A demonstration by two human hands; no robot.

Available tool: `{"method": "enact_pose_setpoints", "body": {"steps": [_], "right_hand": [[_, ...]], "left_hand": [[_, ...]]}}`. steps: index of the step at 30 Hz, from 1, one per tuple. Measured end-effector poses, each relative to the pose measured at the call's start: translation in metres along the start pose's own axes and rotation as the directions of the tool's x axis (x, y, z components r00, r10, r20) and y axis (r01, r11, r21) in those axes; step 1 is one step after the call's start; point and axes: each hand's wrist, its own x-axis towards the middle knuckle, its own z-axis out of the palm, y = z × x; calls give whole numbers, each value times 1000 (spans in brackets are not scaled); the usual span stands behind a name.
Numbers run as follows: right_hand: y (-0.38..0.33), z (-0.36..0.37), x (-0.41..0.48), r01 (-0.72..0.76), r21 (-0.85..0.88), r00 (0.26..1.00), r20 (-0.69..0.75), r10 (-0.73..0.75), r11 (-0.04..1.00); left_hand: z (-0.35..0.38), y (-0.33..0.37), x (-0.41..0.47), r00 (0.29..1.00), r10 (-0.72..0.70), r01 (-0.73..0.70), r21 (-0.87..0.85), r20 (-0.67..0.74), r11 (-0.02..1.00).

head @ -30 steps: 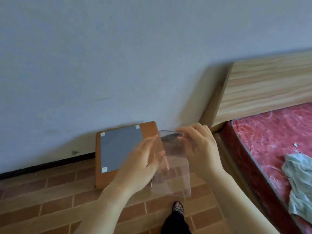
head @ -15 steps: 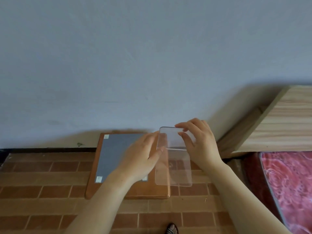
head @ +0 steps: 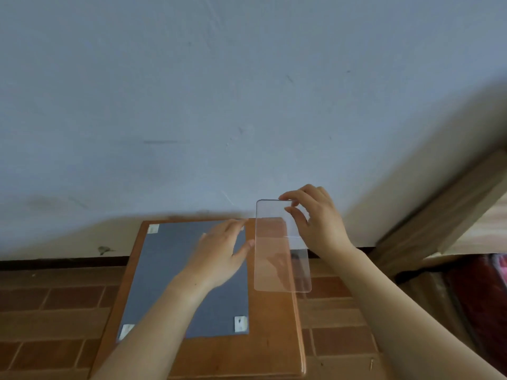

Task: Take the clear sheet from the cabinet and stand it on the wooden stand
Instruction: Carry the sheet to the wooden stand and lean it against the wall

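Note:
The clear sheet [head: 274, 270] is a rounded-corner transparent rectangle held upright over the right part of the brown wooden cabinet top [head: 271, 325]. My right hand [head: 321, 229] pinches its top edge from the right. My left hand [head: 219, 256] hovers flat over the grey mat [head: 170, 270] taped to the cabinet top. Its fingers are spread and its thumb tip is right beside the sheet's left edge. No wooden stand is visible in this view.
A pale blue wall [head: 247, 105] rises just behind the cabinet. A brick-pattern floor [head: 55, 311] lies left and right of it. At the right stand a wooden bed headboard [head: 439, 215] and a dark red mattress [head: 480, 283].
The view has swung left and closer to the cabinet. My left hand has released the sheet's left edge and spread out. My right hand still holds the top edge.

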Motion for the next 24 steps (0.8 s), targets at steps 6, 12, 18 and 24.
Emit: {"method": "enact_pose_setpoints", "body": {"steps": [6,12,18,24], "right_hand": [[44,52,-4,63,-29,996,-61,-65,998],[61,85,-14,92,1,989,-114,-91,996],[75,105,-23,133,-12,975,-178,-133,991],[84,118,-20,200,-33,962,-182,-202,979]], "left_hand": [[67,-56,39,999,-13,14,19,-45,1000],[108,-86,54,994,11,-10,6,-106,1000],[143,-108,54,989,49,-49,3,-139,999],[159,-108,53,981,90,-79,69,-171,994]]}}
